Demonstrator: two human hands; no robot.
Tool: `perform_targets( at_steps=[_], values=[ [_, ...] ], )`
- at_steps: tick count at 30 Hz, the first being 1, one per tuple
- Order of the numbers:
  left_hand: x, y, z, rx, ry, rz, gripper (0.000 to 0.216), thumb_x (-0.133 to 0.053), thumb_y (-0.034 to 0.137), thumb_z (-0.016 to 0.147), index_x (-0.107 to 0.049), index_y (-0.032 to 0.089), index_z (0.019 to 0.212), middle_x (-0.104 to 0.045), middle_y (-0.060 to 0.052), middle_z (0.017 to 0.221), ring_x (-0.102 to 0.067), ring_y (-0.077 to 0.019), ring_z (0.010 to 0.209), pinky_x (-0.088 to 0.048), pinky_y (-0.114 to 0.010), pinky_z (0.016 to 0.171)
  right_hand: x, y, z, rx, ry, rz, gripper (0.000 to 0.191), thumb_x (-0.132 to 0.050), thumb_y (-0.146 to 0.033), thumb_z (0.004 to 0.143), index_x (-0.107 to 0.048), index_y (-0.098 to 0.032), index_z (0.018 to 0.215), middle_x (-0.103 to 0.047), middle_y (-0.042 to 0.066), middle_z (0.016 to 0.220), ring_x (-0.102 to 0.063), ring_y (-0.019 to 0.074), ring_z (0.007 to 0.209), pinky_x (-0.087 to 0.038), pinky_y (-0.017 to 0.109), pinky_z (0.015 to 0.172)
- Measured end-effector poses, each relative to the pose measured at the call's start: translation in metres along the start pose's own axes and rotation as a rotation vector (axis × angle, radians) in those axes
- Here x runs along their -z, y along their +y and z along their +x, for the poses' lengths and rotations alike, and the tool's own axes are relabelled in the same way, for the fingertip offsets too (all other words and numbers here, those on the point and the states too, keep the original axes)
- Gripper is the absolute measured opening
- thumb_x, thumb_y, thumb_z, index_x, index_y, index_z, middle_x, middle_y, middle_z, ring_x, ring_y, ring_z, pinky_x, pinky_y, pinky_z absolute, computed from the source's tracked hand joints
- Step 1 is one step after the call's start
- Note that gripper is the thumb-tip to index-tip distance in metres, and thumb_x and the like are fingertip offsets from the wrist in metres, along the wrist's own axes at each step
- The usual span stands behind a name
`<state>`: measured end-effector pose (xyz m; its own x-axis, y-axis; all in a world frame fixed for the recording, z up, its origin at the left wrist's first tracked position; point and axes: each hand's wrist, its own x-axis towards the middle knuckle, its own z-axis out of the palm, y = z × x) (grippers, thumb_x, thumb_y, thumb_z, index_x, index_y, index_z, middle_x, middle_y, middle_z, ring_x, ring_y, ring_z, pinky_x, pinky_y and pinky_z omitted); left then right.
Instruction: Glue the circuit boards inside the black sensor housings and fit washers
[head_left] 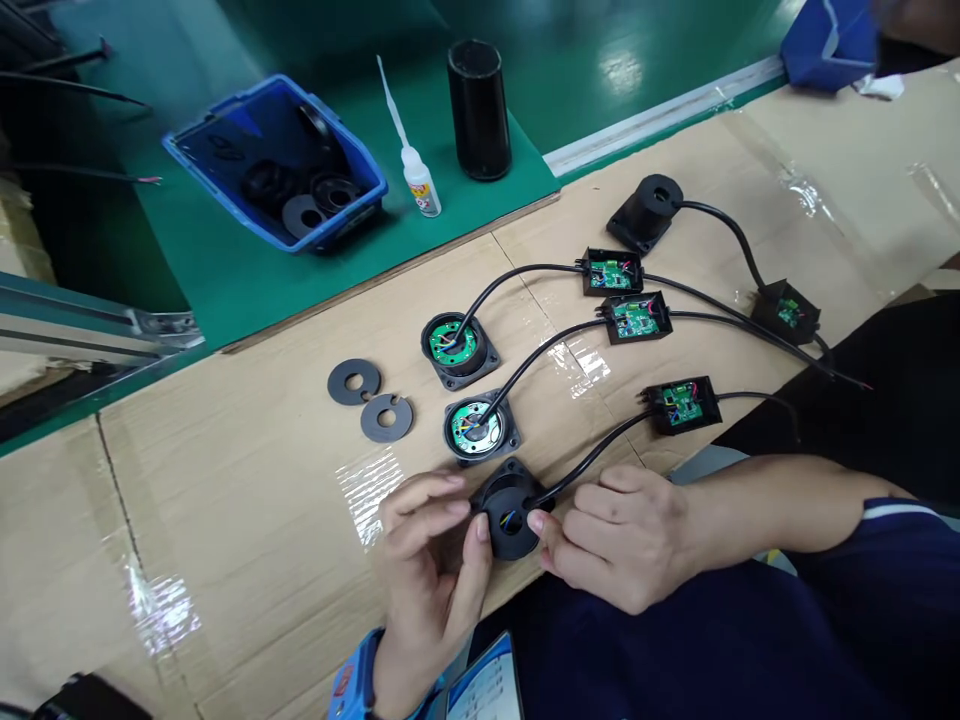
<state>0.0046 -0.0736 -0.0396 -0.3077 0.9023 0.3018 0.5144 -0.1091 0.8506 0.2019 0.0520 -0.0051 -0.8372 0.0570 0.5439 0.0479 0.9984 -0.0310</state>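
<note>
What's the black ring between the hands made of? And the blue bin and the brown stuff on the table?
The black ring looks like smooth, dull plastic, maybe rubber; its even dark surface leaves that open. The blue bin seems to be hard plastic, slightly shiny, with a thick, smooth rim. The brown table cover looks like cardboard: tan and dull, with seams and shiny clear tape.

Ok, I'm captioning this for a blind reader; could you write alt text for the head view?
A person's left hand and right hand touch a black ring on a cabled housing at a cardboard-covered bench. Nearby lie two open housings with green circuit boards and two loose rings; a blue bin and white bottle stand behind.
</note>
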Motion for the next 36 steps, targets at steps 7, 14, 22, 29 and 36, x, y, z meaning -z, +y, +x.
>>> perform_targets(
  at_steps=[7,14,22,29,36],
  values=[
    [0.003,0.002,-0.002,0.065,-0.063,0.068,0.035,-0.064,0.009,0.090,-0.049,0.024,0.118,-0.052,-0.009,0.123,-0.053,-0.0219,0.123,-0.050,-0.041,0.100,0.005,0.018,0.004,-0.002,-0.070,0.210,0.013,-0.065,-0.028,0.096,-0.073,-0.018,0.094,-0.073,0.004,0.115,-0.061,0.0199,0.121,-0.044,0.038,0.109],
    [0.024,-0.002,0.029,-0.053,-0.036,0.300,0.025,-0.066,0.014,0.093,-0.057,0.021,0.115,-0.058,-0.008,0.114,-0.060,-0.0205,0.112,-0.050,-0.038,0.097,0.009,0.032,0.007,0.092,-0.228,0.314,0.008,-0.063,-0.021,0.094,-0.071,-0.019,0.094,-0.071,0.005,0.121,-0.060,0.0199,0.122,-0.024,0.059,0.128],
    [0.016,-0.016,0.074,-0.246,-0.311,0.213,0.038,-0.071,0.021,0.093,-0.054,0.014,0.126,-0.064,-0.018,0.134,-0.064,-0.0235,0.127,-0.056,-0.037,0.102,0.011,0.059,0.029,0.237,-0.379,0.411,0.020,-0.056,-0.020,0.095,-0.074,-0.024,0.100,-0.068,0.002,0.109,-0.047,0.0331,0.139,-0.003,0.083,0.120],
    [0.021,-0.024,0.067,-0.255,-0.281,0.130,0.046,-0.080,0.014,0.083,-0.060,0.015,0.124,-0.065,-0.015,0.133,-0.065,-0.0242,0.125,-0.058,-0.037,0.104,0.006,0.077,0.046,0.341,-0.461,0.525,0.022,-0.053,-0.021,0.093,-0.074,-0.027,0.090,-0.066,0.001,0.103,-0.059,0.0273,0.108,-0.016,0.084,0.117],
    [0.016,-0.013,0.059,-0.190,-0.199,0.240,0.043,-0.078,0.017,0.086,-0.061,0.017,0.125,-0.064,-0.012,0.130,-0.066,-0.0214,0.120,-0.057,-0.032,0.101,0.007,0.075,0.042,0.333,-0.401,0.512,0.020,-0.057,-0.019,0.092,-0.075,-0.025,0.090,-0.066,0.003,0.099,-0.059,0.0232,0.098,-0.028,0.077,0.117]
  ],
)
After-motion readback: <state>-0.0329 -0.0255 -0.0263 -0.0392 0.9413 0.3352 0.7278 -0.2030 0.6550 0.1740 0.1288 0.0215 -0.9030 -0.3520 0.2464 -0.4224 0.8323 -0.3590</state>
